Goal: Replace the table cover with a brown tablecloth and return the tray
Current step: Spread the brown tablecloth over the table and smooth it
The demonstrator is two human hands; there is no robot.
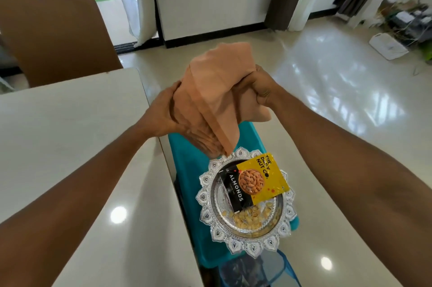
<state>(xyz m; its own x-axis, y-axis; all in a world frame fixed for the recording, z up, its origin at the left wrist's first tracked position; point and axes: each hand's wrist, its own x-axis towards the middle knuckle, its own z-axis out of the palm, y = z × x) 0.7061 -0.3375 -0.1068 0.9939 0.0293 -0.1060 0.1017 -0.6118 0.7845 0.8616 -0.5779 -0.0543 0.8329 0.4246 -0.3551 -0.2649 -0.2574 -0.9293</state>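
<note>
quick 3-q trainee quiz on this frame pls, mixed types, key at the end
1. True or false: both hands grip the folded brown tablecloth.
2. The silver tray rests on: A) the white table B) the teal stool C) the floor.
3. Which packet lies in the tray?

Key:
1. True: left hand and right hand both hold it.
2. B, the teal stool, beside the white table.
3. The almonds packet.

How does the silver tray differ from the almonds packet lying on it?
The round silver tray with a scalloped, ornate rim is wide, rigid and shiny metal; the yellow-and-black almonds packet is smaller, flat, rectangular and printed. The tray sits level on a teal stool; the packet lies askew across the tray's far side. Both sit below the folded brown cloth held in two hands.
</note>
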